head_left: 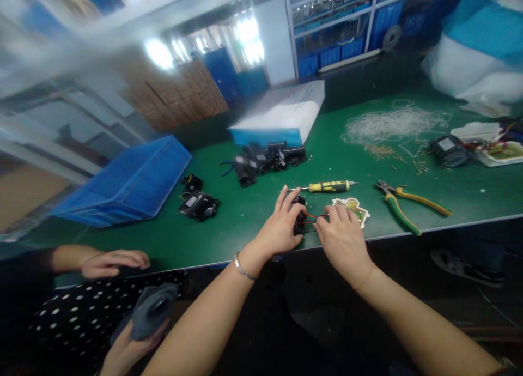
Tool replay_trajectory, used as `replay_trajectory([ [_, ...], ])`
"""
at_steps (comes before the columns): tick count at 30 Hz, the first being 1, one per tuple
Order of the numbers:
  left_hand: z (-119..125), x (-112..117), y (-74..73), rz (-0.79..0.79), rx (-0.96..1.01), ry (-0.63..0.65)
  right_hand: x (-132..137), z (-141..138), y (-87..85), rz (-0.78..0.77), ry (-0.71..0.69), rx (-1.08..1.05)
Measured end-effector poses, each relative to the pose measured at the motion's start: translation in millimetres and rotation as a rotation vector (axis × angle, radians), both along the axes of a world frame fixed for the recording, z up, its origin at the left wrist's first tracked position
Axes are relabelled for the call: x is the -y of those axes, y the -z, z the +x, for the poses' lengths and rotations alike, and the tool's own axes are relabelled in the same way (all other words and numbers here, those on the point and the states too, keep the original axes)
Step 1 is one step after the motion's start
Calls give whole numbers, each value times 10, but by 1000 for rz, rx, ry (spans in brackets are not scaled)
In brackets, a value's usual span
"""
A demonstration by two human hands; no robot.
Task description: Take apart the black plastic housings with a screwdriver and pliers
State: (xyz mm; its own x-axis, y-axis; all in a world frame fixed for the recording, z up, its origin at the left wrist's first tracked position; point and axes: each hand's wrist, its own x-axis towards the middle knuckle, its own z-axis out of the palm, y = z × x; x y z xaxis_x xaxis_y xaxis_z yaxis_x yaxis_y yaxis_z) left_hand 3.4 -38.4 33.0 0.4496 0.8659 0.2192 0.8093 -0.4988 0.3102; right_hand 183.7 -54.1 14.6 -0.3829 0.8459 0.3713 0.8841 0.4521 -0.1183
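My left hand [281, 223] is closed around a black plastic part [300, 208] near the table's front edge; the palm hides much of it. Thin red and dark wires [311, 217] run from that part to the fingertips of my right hand [341, 231], which are pinched on them. Partly under my right hand lies a white-rimmed cover [365, 215] with a green circuit board inside. Just beyond both hands rests a yellow and black screwdriver [329, 186]. Pliers with green and yellow handles [402, 201] lie open to the right.
Several black fittings [261, 161] stand before a white and blue package [281, 114]. Clear rings [394, 125] and small screws [419, 167] lie at right, beside more white covers [504, 150]. At left are a blue bin [126, 185], bagged black parts [198, 204] and a co-worker's hands [116, 262].
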Motion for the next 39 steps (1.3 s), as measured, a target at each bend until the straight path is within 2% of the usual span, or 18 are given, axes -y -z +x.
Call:
replay_trajectory([
  [3, -53, -31, 60, -41, 112, -38, 11, -55, 0, -26, -76, -30],
  [6, -168, -86, 122, -155, 231, -58, 26, -65, -11, -75, -169, -115],
  [11, -302, -152, 155, -320, 338, 41, -10, -48, 11, -148, -236, -242],
  [18, -249, -151, 132, -311, 338, 47, -71, -59, 79, -154, -245, -395],
  [25, -167, -78, 52, -244, 270, 51, -49, -60, 36, -76, -125, -176],
  [31, -137, -84, 108, -178, 244, 20, -4, -110, 17, -139, -141, -190],
  [34, -114, -88, 159, -164, 274, 12, -35, -147, 81, -159, -187, -297],
  [37, -78, -70, 180, -163, 299, 23, -135, -156, 143, -217, -239, -570],
  [39, -67, -59, 175, -181, 277, 34, -238, -112, 127, -249, -227, -729],
])
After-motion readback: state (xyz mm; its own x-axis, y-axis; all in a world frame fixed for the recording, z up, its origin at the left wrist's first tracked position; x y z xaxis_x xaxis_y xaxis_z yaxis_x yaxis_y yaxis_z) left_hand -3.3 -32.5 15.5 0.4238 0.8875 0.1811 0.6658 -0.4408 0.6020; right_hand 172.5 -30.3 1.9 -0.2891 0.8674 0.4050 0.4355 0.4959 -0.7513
